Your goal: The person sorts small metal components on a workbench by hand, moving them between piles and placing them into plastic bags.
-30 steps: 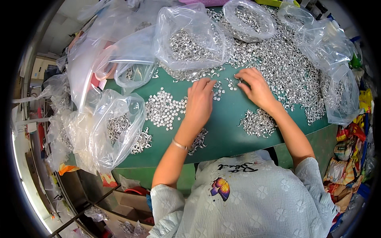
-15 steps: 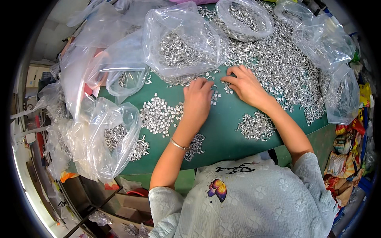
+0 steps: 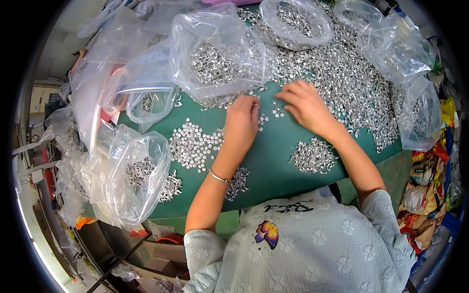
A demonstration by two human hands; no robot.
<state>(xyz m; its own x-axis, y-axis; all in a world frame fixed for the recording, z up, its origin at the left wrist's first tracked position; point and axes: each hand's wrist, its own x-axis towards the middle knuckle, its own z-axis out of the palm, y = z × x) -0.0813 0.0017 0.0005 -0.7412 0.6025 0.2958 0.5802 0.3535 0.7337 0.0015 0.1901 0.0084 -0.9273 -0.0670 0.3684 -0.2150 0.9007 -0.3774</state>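
Note:
On the green tabletop (image 3: 264,168), my left hand (image 3: 241,119) has its fingers curled in and pressed together beside a few small silver flower-shaped pieces (image 3: 263,121). Whatever it pinches, if anything, is hidden. My right hand (image 3: 309,108) hovers at the edge of the big heap of curved silver metal pieces (image 3: 359,83), fingers stretched left and thumb apart, nothing visible in them. Under its fingers lie a few more loose silver pieces (image 3: 277,111). Left of my left wrist spreads a flat patch of flower-shaped silver pieces (image 3: 193,144).
Small piles of curved pieces lie near my right forearm (image 3: 313,155) and beside my left forearm (image 3: 238,183). Clear plastic bags with metal pieces stand behind my hands (image 3: 220,63), at the far side (image 3: 295,22), on the left (image 3: 122,176) and right (image 3: 419,115).
My left fingers have drawn closer together, near the same spot. My right fingers have shifted slightly, and the loose pieces under them show more. The whole view has moved a little.

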